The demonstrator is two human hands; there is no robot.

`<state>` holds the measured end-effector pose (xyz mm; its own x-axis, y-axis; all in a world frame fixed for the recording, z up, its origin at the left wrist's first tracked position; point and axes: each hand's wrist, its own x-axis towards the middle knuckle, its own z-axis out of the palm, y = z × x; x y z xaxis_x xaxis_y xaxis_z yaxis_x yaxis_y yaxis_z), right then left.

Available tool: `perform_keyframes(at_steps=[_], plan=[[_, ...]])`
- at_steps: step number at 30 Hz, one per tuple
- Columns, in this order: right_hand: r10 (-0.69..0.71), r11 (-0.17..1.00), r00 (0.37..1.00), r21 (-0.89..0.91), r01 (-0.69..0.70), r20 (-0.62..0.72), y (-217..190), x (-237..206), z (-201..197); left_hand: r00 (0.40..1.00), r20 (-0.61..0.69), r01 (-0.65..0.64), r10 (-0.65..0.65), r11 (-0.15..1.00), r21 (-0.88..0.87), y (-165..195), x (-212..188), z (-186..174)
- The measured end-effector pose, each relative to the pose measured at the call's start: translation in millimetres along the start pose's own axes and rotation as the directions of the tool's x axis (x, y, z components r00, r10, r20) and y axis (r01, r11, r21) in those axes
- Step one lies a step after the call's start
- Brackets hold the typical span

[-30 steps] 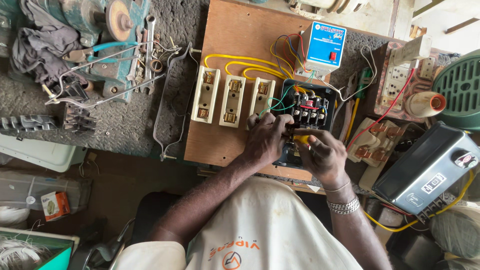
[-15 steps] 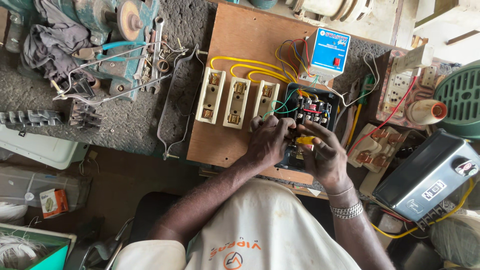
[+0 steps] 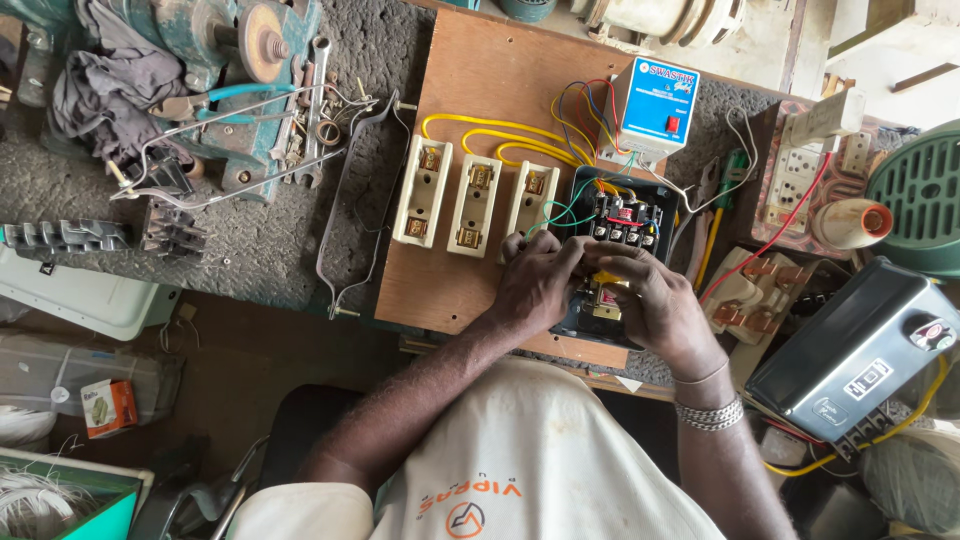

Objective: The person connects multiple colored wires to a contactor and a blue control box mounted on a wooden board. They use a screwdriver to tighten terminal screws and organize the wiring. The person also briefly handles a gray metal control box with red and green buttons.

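Both hands, left hand [image 3: 535, 285] and right hand [image 3: 655, 305], are pinching something yellow on the black starter box [image 3: 620, 225], needing steady, careful fingers.

hands [image 3: 600, 290] hiding black starter box [image 3: 625, 215] middle

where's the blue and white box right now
In the head view, the blue and white box sits at the wooden board's upper right corner, just above the black starter unit.
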<state>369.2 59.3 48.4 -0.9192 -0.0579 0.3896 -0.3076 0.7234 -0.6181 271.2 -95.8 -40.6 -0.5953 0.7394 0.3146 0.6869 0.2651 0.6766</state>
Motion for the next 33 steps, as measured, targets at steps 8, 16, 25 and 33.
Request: perform_keyframes(at_steps=[8,16,25,33], plan=[[0.001,0.997,1.000,0.072,0.000,-0.008,3.9,-2.6,4.6,0.998,0.018,0.058,-0.058,0.998,-0.002,5.2,5.1,0.8],[0.038,0.997,0.988,-0.053,-0.047,-0.152,-0.9,-5.1,19.5,0.995,-0.014,0.094,-0.094,0.995,-0.023,4.1,5.1,7.3],[0.087,0.952,0.921,-0.241,-0.189,-0.380,-13.1,-10.6,43.1,0.996,-0.021,0.091,-0.092,0.995,-0.038,3.7,5.6,5.7],[0.199,0.949,0.856,-0.123,-0.289,-0.478,-18.5,-15.7,50.5,0.999,-0.036,0.031,-0.031,0.999,0.006,7.0,7.0,-2.5]])
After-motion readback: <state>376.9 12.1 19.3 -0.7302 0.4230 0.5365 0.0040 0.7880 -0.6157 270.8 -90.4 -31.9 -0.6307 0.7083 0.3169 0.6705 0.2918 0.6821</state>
